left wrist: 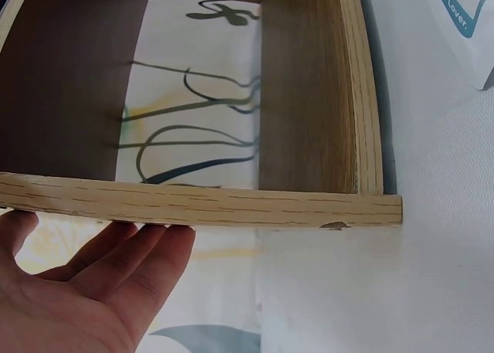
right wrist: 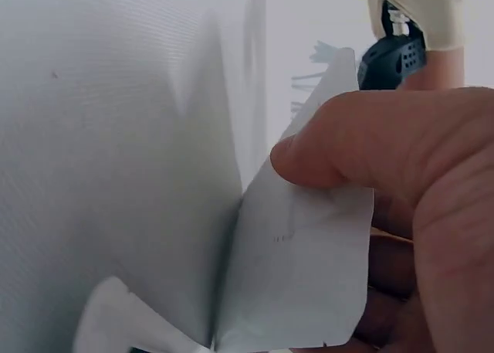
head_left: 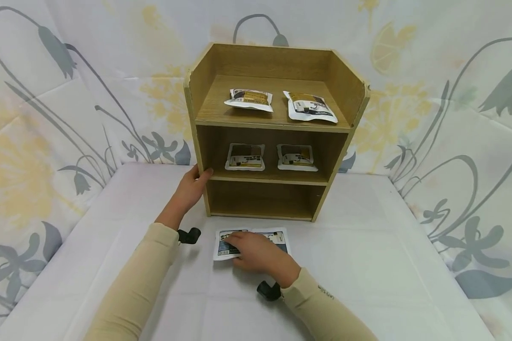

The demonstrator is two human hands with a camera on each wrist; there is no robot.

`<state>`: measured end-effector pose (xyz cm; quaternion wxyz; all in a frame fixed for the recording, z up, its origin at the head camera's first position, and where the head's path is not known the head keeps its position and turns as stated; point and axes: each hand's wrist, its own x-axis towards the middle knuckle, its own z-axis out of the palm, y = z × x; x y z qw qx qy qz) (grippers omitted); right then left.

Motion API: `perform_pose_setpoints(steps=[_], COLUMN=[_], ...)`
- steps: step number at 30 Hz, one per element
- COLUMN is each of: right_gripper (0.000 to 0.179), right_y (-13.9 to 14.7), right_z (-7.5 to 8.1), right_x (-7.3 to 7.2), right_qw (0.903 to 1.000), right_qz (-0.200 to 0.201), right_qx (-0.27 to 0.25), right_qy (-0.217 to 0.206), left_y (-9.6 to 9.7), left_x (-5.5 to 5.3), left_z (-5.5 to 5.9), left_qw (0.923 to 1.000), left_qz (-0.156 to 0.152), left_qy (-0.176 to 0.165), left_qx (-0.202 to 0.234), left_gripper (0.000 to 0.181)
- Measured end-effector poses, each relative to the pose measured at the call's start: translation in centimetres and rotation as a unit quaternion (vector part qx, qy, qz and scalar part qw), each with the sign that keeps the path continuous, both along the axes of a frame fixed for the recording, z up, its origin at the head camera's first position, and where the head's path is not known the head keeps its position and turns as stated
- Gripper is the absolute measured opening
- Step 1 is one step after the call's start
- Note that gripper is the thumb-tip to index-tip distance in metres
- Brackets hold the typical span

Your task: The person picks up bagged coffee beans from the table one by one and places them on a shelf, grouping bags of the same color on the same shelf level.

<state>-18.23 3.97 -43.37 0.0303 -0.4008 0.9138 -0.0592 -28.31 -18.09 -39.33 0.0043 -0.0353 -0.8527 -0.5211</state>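
Observation:
My left hand (head_left: pixel 190 188) touches the left side panel of a small wooden shelf unit (head_left: pixel 264 124). In the head view its thumb lies at the panel's front edge; in the left wrist view the extended fingers (left wrist: pixel 166 264) meet the panel's outer face. On the table before the shelf, my right hand (head_left: pixel 258 253) pinches a flat white-and-blue coffee packet (head_left: pixel 227 250). The right wrist view shows the thumb pressed on the packet's plain white back (right wrist: pixel 297 252), its far side hidden. A second packet (head_left: pixel 279 238) lies right beside it, partly covered by the right hand.
Two plump packets, one on the left (head_left: pixel 249 99) and one on the right (head_left: pixel 310 107), lie on the top board. Two more, left (head_left: pixel 245 157) and right (head_left: pixel 297 157), are on the middle board. Patterned cloth (head_left: pixel 452 142) hangs round the white table (head_left: pixel 388 265).

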Motion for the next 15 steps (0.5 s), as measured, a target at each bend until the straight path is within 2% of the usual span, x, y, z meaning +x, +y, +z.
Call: perform_pose_setpoints(steps=[6, 15], right_gripper=[0.036, 0.031], right_y=[0.1, 0.5], right_z=[0.5, 1.4], right_x=[0.1, -0.1], right_qw=[0.9996, 0.9964], right_qz=[0.009, 0.009], right_qx=[-0.008, -0.049], right_qy=[0.024, 0.068], left_y=[0.0, -0.1], left_x=[0.1, 0.2], left_z=[-0.3, -0.1], left_qw=[0.9999, 1.0000], left_qz=[0.001, -0.001], left_qy=[-0.010, 0.003], left_qx=[0.001, 0.008], left_gripper=[0.074, 0.070])
